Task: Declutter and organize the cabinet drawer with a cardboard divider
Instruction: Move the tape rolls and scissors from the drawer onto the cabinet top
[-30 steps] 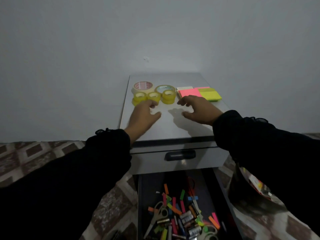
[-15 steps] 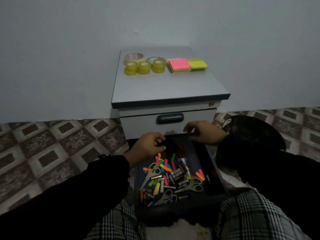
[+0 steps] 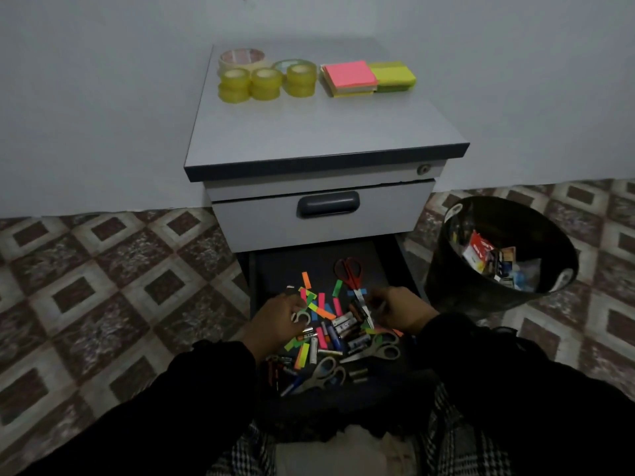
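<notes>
So you're sitting on the floor [image 3: 113, 280], patterned brown and cream tiles, facing a small grey cabinet [image 3: 323, 166] pushed against a plain white wall [image 3: 103, 97]. Its tabletop [image 3: 319, 125] is mostly bare in front. Up at 11 o'clock sit the tape rolls [image 3: 264, 79], three small yellow ones in a row with two bigger ones just behind. At 1 o'clock there's a pink sticky pad [image 3: 348, 75] touching a lime green one [image 3: 393, 75]. The top drawer [image 3: 323, 214] is closed.

The lower drawer [image 3: 319, 266] is pulled out toward your lap and it's a mess: neon paper flags [image 3: 321, 302], batteries [image 3: 343, 329], red scissors [image 3: 348, 271] near the back, and grey-handled scissors [image 3: 323, 372] near the front.

Your left hand [image 3: 278, 319] is down in the pile at the drawer's 9 o'clock side, fingers curled over a white ring-shaped thing [image 3: 302, 317]; can't tell if it's actually gripped. Your right hand [image 3: 400, 312] is at the 3 o'clock side, fingers bent into the clutter, and I can't tell if it's holding anything.

Off at 3 o'clock from the cabinet, a black bin [image 3: 501, 255] stands on the tiles with packaging inside.
</notes>
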Action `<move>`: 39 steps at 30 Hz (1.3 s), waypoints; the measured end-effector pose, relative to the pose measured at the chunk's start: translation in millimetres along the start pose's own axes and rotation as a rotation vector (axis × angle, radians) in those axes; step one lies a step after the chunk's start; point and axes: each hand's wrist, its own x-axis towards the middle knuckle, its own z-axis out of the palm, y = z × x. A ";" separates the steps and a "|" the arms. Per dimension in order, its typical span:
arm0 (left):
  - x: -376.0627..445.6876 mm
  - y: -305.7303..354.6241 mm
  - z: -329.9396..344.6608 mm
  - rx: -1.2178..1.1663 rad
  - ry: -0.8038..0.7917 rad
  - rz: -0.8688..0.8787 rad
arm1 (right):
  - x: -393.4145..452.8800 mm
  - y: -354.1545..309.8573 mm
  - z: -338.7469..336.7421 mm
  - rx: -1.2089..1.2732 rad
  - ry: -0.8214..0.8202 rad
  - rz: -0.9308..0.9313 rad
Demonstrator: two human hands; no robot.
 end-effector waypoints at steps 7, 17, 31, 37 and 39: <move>17.8 -13.0 17.8 0.039 0.021 -0.024 | 30.6 -3.9 13.8 0.023 0.002 0.044; 36.4 -32.6 34.6 0.180 -0.031 -0.235 | 53.9 15.3 32.5 -0.007 -0.026 0.179; 40.3 -37.6 53.5 0.453 -0.087 -0.314 | 80.7 16.1 53.8 0.081 0.039 0.235; 39.8 -37.1 57.0 0.465 -0.081 -0.335 | 81.8 16.5 61.4 0.177 0.112 0.251; 39.2 -37.5 56.7 0.449 -0.107 -0.331 | 80.4 15.2 65.0 0.229 0.143 0.228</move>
